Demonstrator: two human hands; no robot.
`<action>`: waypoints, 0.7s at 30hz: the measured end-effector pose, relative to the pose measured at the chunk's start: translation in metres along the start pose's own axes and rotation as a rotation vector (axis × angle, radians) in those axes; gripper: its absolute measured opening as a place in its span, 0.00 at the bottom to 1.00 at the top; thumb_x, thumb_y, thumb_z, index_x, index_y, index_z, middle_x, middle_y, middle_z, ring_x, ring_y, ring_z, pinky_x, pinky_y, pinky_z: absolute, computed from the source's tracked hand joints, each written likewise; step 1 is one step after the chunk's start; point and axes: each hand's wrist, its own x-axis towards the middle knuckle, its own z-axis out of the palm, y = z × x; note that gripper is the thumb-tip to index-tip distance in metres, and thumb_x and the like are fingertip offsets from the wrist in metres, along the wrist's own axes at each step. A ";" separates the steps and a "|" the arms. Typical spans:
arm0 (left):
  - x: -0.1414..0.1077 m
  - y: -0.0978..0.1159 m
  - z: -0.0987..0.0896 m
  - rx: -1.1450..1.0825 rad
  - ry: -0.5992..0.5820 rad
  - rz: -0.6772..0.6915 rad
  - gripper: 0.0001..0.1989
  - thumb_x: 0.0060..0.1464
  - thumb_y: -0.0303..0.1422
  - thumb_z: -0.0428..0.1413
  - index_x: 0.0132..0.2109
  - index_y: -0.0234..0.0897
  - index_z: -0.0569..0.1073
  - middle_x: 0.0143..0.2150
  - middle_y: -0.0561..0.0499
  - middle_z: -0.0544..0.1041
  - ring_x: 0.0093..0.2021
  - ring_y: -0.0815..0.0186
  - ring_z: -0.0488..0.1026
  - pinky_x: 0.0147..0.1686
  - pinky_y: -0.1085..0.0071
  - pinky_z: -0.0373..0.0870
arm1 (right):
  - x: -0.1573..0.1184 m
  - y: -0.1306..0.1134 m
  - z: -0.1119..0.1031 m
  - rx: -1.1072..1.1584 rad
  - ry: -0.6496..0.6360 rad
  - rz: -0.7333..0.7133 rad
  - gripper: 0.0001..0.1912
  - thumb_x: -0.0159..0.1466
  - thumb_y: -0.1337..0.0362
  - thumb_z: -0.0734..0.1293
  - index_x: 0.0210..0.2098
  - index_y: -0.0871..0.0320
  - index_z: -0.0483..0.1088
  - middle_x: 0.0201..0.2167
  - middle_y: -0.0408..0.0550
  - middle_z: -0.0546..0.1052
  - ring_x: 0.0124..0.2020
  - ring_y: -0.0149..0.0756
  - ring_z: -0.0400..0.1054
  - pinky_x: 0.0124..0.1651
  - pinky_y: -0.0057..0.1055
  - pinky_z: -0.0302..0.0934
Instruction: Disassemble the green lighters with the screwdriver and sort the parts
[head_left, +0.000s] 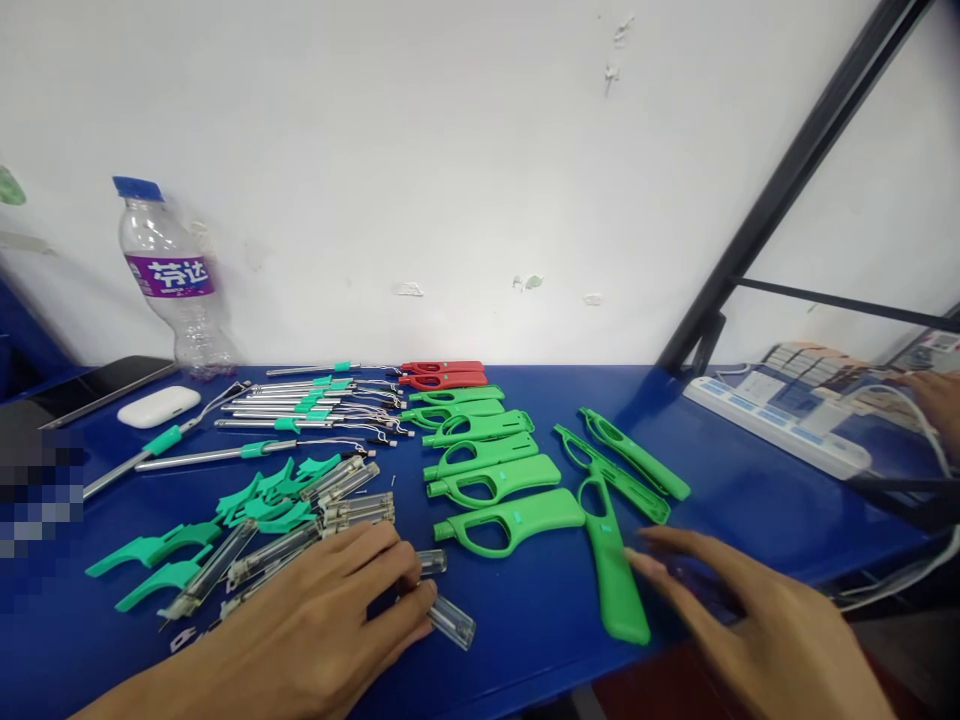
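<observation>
My left hand [330, 620] is closed at the near edge of the pile, its fingertips on a clear plastic lighter fuel tank [454, 620]. A second clear tank [433, 562] pokes out beyond the knuckles. Fingers apart, my right hand [757, 610] is beside a green lighter handle shell [619, 585]; whether its fingertips touch the shell I cannot tell. More green shells [517, 520] lie in a column, with red ones [442, 380] at the far end. Left of them are teal triggers [274, 500], more clear tanks [360, 510] and metal lighter tubes [285, 405] with wires.
An upright plastic bottle [169, 300] stands against the wall, near a white earbud case [159, 407] and a dark flat device [97, 390]. A white power strip [776, 425] lies at right. Another person's hand [937, 400] shows at the right edge.
</observation>
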 end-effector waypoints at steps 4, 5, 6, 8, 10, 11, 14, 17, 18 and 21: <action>-0.002 -0.001 0.001 -0.010 -0.009 0.003 0.15 0.76 0.28 0.46 0.44 0.36 0.76 0.38 0.50 0.76 0.37 0.63 0.70 0.38 0.65 0.67 | 0.000 -0.010 0.007 -0.002 -0.110 -0.028 0.24 0.70 0.36 0.63 0.52 0.40 0.80 0.49 0.41 0.84 0.39 0.42 0.83 0.32 0.30 0.75; -0.002 -0.001 0.001 -0.008 -0.009 0.001 0.15 0.76 0.28 0.46 0.45 0.36 0.76 0.38 0.50 0.76 0.37 0.63 0.70 0.38 0.65 0.67 | 0.000 -0.009 0.007 -0.013 -0.131 -0.026 0.23 0.71 0.37 0.63 0.52 0.40 0.80 0.50 0.41 0.83 0.39 0.42 0.83 0.30 0.30 0.74; -0.002 0.000 0.001 -0.004 -0.011 0.001 0.15 0.76 0.28 0.46 0.45 0.36 0.76 0.38 0.50 0.76 0.37 0.63 0.70 0.38 0.65 0.67 | -0.001 -0.007 0.007 -0.024 -0.147 -0.021 0.23 0.71 0.37 0.62 0.52 0.40 0.80 0.51 0.41 0.83 0.39 0.43 0.83 0.30 0.30 0.74; -0.002 0.000 0.000 0.002 -0.011 0.001 0.16 0.76 0.28 0.45 0.44 0.36 0.76 0.38 0.50 0.77 0.37 0.63 0.70 0.39 0.65 0.67 | -0.002 -0.006 0.005 -0.041 -0.155 -0.011 0.24 0.72 0.38 0.61 0.51 0.42 0.81 0.52 0.44 0.83 0.39 0.44 0.83 0.28 0.30 0.74; -0.001 0.001 -0.001 -0.003 -0.015 0.002 0.16 0.76 0.28 0.44 0.44 0.37 0.76 0.37 0.50 0.77 0.36 0.63 0.70 0.39 0.66 0.67 | -0.003 -0.009 0.005 -0.057 -0.139 0.005 0.27 0.71 0.36 0.61 0.52 0.44 0.81 0.53 0.47 0.82 0.39 0.45 0.83 0.28 0.32 0.74; -0.001 0.001 -0.001 -0.005 -0.016 0.003 0.16 0.76 0.29 0.44 0.44 0.37 0.76 0.38 0.50 0.77 0.37 0.64 0.71 0.39 0.66 0.67 | -0.003 -0.012 0.006 -0.063 -0.130 0.015 0.30 0.71 0.35 0.60 0.54 0.46 0.81 0.54 0.48 0.82 0.38 0.46 0.83 0.28 0.33 0.74; 0.000 0.002 -0.001 0.009 0.001 0.003 0.16 0.76 0.29 0.44 0.45 0.37 0.77 0.39 0.51 0.78 0.39 0.63 0.72 0.42 0.66 0.68 | -0.004 -0.024 0.012 -0.083 -0.129 0.043 0.38 0.69 0.31 0.59 0.60 0.52 0.77 0.59 0.54 0.78 0.36 0.49 0.82 0.24 0.37 0.73; -0.001 0.003 0.001 0.023 0.016 -0.006 0.17 0.76 0.29 0.44 0.46 0.39 0.77 0.39 0.51 0.79 0.39 0.62 0.73 0.44 0.65 0.69 | -0.006 -0.029 0.018 -0.071 -0.164 0.061 0.37 0.69 0.32 0.59 0.60 0.52 0.77 0.59 0.55 0.77 0.30 0.46 0.81 0.20 0.37 0.71; -0.001 0.003 0.002 0.029 0.023 -0.007 0.18 0.77 0.29 0.43 0.46 0.39 0.78 0.39 0.52 0.79 0.39 0.62 0.73 0.44 0.65 0.69 | -0.007 -0.028 0.019 -0.062 -0.175 0.069 0.35 0.70 0.33 0.59 0.59 0.50 0.77 0.58 0.55 0.77 0.28 0.44 0.80 0.20 0.36 0.71; -0.001 0.003 0.004 0.052 0.072 -0.005 0.19 0.77 0.30 0.43 0.44 0.40 0.78 0.37 0.52 0.80 0.38 0.63 0.74 0.43 0.66 0.70 | -0.012 -0.021 0.021 -0.044 -0.192 0.104 0.29 0.72 0.36 0.58 0.54 0.46 0.79 0.53 0.52 0.79 0.21 0.38 0.77 0.17 0.33 0.68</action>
